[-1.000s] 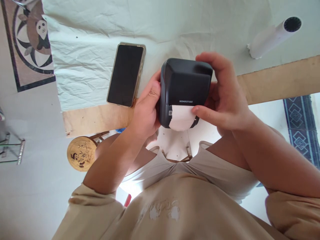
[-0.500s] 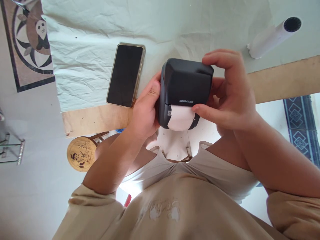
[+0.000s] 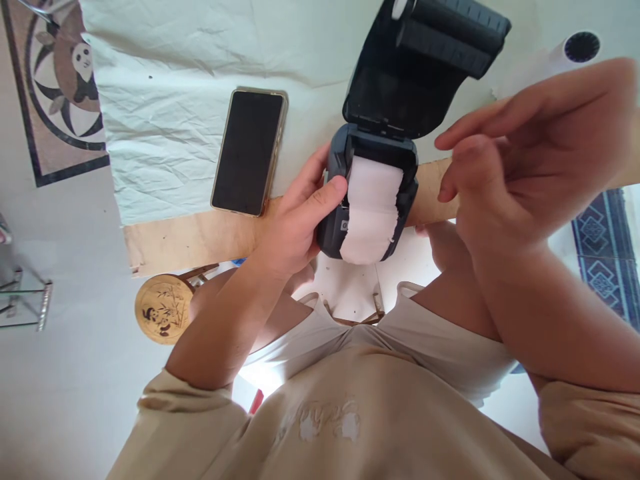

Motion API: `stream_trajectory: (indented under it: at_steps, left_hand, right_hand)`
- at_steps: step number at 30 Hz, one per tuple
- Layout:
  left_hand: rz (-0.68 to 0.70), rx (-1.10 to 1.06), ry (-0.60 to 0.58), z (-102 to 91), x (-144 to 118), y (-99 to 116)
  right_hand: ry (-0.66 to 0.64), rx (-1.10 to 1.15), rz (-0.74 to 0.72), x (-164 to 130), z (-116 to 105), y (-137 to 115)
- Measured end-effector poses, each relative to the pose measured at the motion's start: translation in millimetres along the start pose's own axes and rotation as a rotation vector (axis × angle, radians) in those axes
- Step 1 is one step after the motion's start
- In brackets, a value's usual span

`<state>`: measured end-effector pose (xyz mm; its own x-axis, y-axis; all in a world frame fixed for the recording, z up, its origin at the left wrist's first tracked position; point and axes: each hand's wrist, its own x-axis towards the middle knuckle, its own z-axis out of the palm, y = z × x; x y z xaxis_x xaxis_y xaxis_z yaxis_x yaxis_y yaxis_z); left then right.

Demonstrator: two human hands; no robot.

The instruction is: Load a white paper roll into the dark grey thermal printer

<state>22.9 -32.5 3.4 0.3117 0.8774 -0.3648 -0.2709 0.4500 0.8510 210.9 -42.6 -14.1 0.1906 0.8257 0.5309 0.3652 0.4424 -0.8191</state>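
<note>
left hand [image 3: 295,227]: wrapped round label printer [image 3: 367,200] body, thumb at paper edge
printer: held above table edge [image 3: 200,233], lid [image 3: 420,60] flipped up, white label roll [image 3: 373,210] exposed
right hand [image 3: 515,167]: open, fingers loose, empty, just right of printer
phone [image 3: 249,151]: flat on wrinkled sheet [image 3: 165,100], left of printer
far right: white tube [image 3: 565,57]

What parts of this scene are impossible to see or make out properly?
All in the head view:
- Printer: its open lid is cut off by the top edge; the left hand covers one side of the body.
- Paper roll: how much remains is hidden inside the body.
- Right hand: blurred and empty, with fingertips running off the right edge.
- White tube: partly behind the right hand.
- Phone: screen dark, nothing readable.
</note>
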Motion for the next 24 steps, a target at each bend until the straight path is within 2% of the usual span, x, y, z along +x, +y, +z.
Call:
stream_trajectory:
  at_steps: [2, 4, 6, 8, 11, 13, 15, 18, 21, 22, 23, 24]
  left_hand:
    - [0.055, 0.008, -0.076, -2.1, 0.3, -2.0]
    - [0.091, 0.018, -0.113, -4.5, 0.7, -4.8]
    - [0.117, 0.036, -0.132, -7.0, 1.5, -7.5]
    - [0.124, 0.061, -0.143, -9.5, 2.6, -9.6]
    - [0.107, 0.087, -0.174, -12.7, 3.9, -11.4]
    - [0.107, 0.079, -0.202, -12.7, 3.3, -11.4]
    - [0.102, 0.048, -0.184, -9.9, 1.1, -10.3]
    - [0.073, -0.001, -0.061, -2.4, -3.7, -6.9]
    - [0.032, -0.039, 0.003, 2.4, -6.4, -2.9]
    - [0.014, -0.046, 0.005, 2.9, -6.5, -1.5]
    - [-0.006, -0.047, 0.006, 3.1, -6.4, -0.1]
    - [-0.027, -0.041, 0.002, 3.1, -6.2, 1.2]
  right_hand:
    - [-0.098, -0.194, -0.146, 0.4, -1.2, 0.1]
    - [-0.253, -0.439, -0.179, 2.4, -2.2, -5.3]
    - [-0.404, -0.63, -0.117, 6.8, -2.3, -15.2]
    - [-0.569, -0.776, 0.011, 12.4, -2.1, -25.7]
    - [-0.717, -0.863, 0.139, 17.9, -2.7, -33.8]
    - [-0.687, -0.78, 0.154, 17.3, -5.5, -33.5]
    - [-0.596, -0.585, 0.127, 14.6, -10.8, -31.1]
    - [-0.482, -0.101, 0.167, 13.6, -20.7, -25.4]
    - [-0.231, 0.297, 0.282, 21.5, -27.6, -10.9]
    - [-0.143, 0.355, 0.313, 25.1, -28.7, -3.1]
    - [-0.127, 0.369, 0.354, 28.4, -29.3, 5.6]
    - [-0.165, 0.364, 0.403, 30.8, -29.4, 14.6]
